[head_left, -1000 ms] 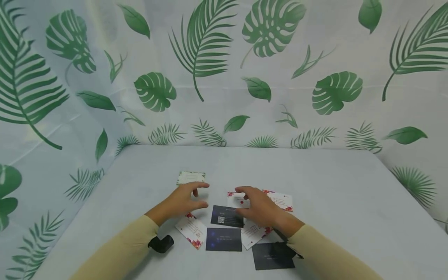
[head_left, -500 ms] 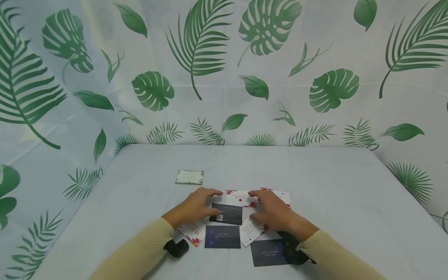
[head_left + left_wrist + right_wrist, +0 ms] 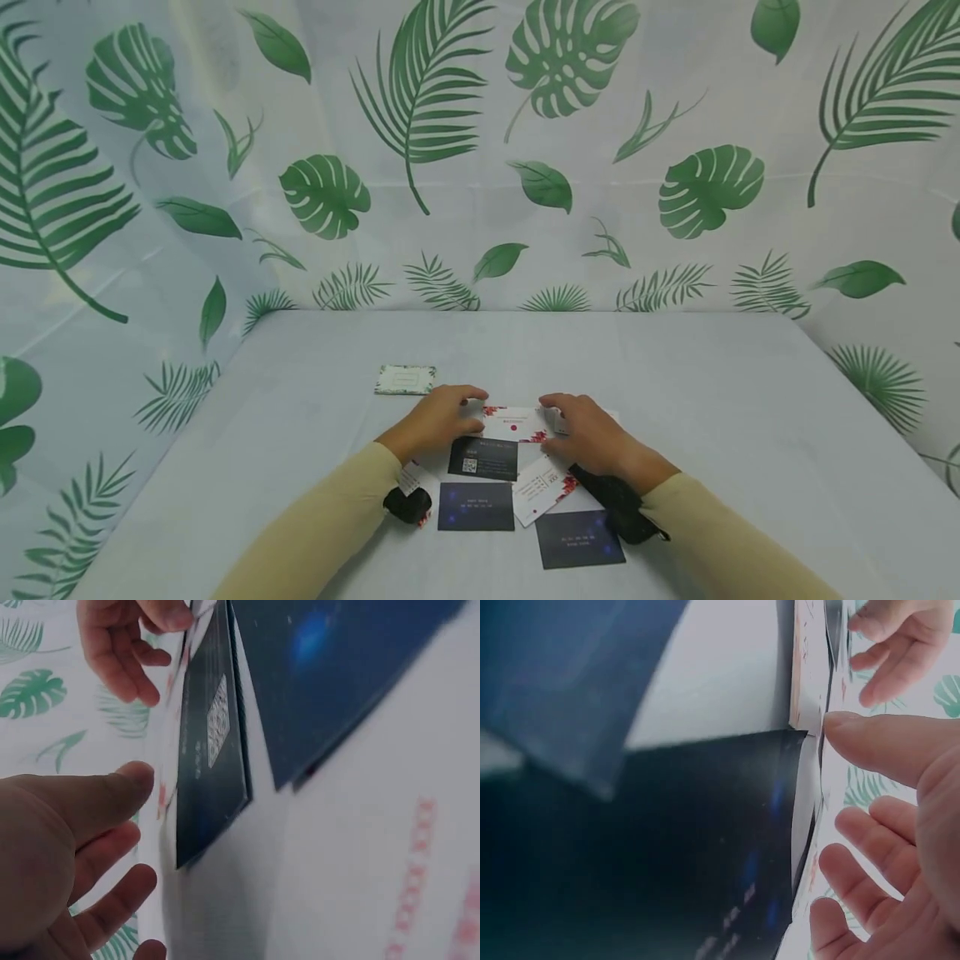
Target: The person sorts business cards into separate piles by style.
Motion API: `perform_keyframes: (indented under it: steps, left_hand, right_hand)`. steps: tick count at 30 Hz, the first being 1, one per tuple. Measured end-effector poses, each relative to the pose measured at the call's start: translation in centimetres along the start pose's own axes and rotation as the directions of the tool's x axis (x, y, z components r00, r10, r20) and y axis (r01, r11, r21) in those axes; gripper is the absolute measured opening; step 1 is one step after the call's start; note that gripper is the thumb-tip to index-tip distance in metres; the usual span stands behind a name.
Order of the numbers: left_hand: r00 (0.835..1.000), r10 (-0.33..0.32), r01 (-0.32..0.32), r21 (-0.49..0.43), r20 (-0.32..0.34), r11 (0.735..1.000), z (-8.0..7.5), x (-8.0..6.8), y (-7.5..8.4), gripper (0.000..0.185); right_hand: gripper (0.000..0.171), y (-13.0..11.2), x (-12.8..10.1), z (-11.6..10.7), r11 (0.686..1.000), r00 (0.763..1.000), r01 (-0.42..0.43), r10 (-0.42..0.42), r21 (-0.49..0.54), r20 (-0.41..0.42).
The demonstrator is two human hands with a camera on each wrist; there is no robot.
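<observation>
I find my left hand [image 3: 438, 417] and right hand [image 3: 588, 433], fingers loosely bent, touching a white flowered card [image 3: 513, 423] near the desk's [image 3: 712, 400] middle. Risk: 1 dark card [image 3: 483, 457] just beside may slide if fingertips drag.

A lone card [image 3: 406, 380] lies left and behind the card cluster [image 3: 517, 483] on the surface [image 3: 712, 400], hands flanking the cluster's rear card [image 3: 513, 423]
</observation>
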State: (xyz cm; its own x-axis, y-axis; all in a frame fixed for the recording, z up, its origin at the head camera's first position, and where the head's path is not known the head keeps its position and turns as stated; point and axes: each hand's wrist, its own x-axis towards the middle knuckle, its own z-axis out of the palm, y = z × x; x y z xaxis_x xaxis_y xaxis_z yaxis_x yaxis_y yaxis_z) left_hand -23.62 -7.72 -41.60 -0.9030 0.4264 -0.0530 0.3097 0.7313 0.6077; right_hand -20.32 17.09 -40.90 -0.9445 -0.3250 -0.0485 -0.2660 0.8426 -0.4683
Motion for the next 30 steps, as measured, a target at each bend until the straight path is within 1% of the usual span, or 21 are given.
perform_keyframes:
  steps: [4,8,11,14,18,24,30]
  left_hand:
    - [1.0,-0.006,0.005,0.049,0.014,0.999,0.2,0.5,-0.2,0.045]
    - [1.0,0.001,-0.003,0.072,0.026,0.997,0.1,0.5,-0.3,0.046]
    - [0.999,0.004,-0.006,0.069,0.032,0.998,0.1,0.4,-0.3,0.046]
    - [0.999,0.016,-0.018,0.069,0.038,0.997,0.1,0.3,-0.2,0.046]
    - [0.999,0.018,-0.02,0.05,0.045,0.999,0.1,0.4,-0.2,0.046]
    - [0.998,-0.002,0.001,0.02,0.056,1.0,0.1,0.4,-0.2,0.047]
    - [0.998,-0.017,0.017,-0.011,0.055,1.0,0.1,0.3,-0.3,0.052]
  right_hand:
    - [0.061,0.1,0.3,0.1,1.0,1.0,-0.006,0.006,-0.003,0.007]
    - [0.058,0.3,0.6,0.1,1.0,1.0,0.025,-0.025,-0.009,0.004]
    - [0.056,0.6,0.9,0.0,0.998,0.998,0.056,-0.056,-0.013,0.001]
    - [0.053,0.7,1.2,0.0,0.998,0.998,0.07,-0.07,-0.008,-0.005]
    - [0.054,0.8,1.6,0.1,0.997,0.997,0.078,-0.078,-0.004,-0.016]
    - [0.056,0.7,2.2,0.2,0.999,0.999,0.044,-0.044,0.006,0.008]
    - [0.053,0.6,2.5,0.3,0.999,0.999,0.029,-0.03,-0.018,-0.014]
